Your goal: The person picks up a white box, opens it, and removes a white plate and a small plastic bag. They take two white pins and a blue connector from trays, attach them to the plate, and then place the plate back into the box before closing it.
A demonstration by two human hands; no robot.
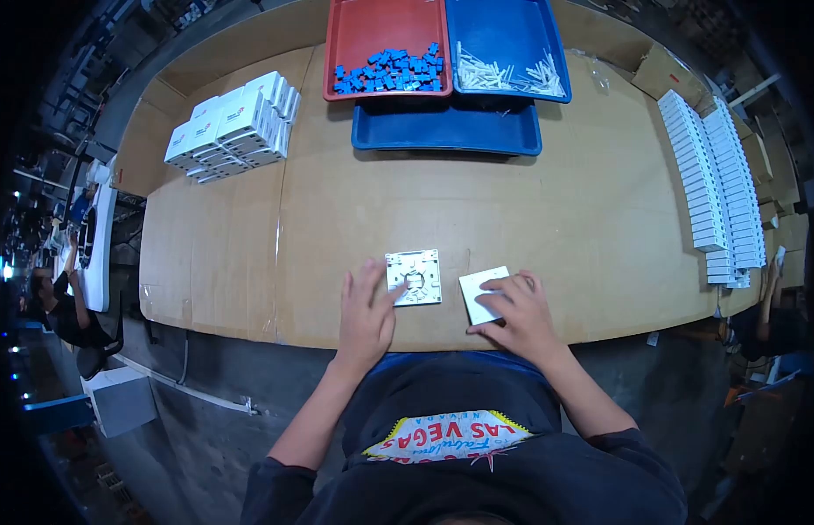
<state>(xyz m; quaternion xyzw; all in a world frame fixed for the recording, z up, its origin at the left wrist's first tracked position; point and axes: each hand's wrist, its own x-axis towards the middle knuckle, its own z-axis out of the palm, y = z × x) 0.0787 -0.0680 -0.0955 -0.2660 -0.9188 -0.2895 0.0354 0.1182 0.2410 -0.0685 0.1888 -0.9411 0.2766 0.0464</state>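
Note:
In front of me on the cardboard lies a white square plastic housing, its inner side up, with a round centre and small fittings. My left hand is at its left edge, fingers spread, one digit resting on the housing near the centre. To the right is a second white square plastic piece with a plain face, slightly turned. My right hand has curled fingers over it and the thumb at its near edge; the fingers hide part of it.
A red tray holds small blue parts; a blue tray holds thin white sticks. Another blue tray stands before them. White boxlike units are stacked left, long rows of white pieces right. A person is far left.

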